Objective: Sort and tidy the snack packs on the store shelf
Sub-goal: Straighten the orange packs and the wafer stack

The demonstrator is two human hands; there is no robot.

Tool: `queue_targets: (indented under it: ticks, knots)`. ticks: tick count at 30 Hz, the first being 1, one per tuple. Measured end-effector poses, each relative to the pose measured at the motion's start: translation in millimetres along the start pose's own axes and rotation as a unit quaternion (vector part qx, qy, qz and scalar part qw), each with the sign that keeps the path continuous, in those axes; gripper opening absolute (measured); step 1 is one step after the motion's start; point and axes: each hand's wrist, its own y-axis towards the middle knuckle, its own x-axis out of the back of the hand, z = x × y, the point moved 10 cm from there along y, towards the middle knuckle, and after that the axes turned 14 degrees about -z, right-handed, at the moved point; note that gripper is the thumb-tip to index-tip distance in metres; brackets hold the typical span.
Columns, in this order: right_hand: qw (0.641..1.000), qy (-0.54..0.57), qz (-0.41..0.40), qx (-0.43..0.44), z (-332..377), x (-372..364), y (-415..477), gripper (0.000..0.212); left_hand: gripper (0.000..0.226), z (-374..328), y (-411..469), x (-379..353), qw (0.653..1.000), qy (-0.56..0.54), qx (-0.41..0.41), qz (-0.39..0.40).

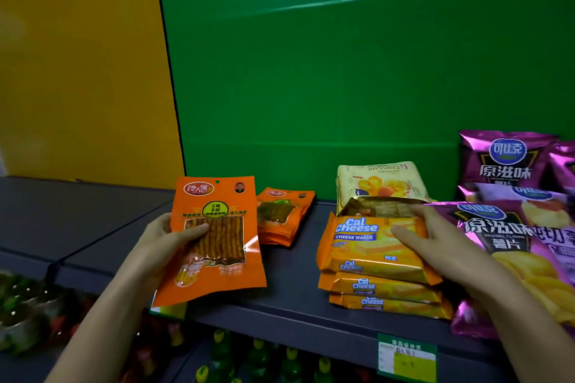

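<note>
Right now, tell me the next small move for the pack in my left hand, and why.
Probably carry the orange snack pack in your left hand back onto the matching orange stack just behind it. It hangs past the shelf edge, and your right hand is busy on the Cal Cheese stack.

Dim, soft light; glare on the purple chip bags (510,227), wide-angle bending at edges, lower left corner blurred and dark

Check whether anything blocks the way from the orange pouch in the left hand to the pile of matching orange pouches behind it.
Nothing visible does. The left hand holds the flat orange plastic pouch just in front of the matching pile; only bare dark shelf lies between.
</note>
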Motion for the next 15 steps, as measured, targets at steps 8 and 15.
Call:
queue_targets:
  ticks: [8, 15]
  knots:
    - [0.973, -0.210, 0.005, 0.095, 9.6, -0.1, -1.4, 0.044, 0.010, -12.0, 40.1, -38.5, 0.999, -0.004, 0.010, 0.040]
    - [0.963, -0.209, -0.086, 0.145, 59.2, 7.6, 4.1, 0.043, 0.011, -13.0, 91.7, -79.0, 0.993, 0.023, 0.033, 0.110]
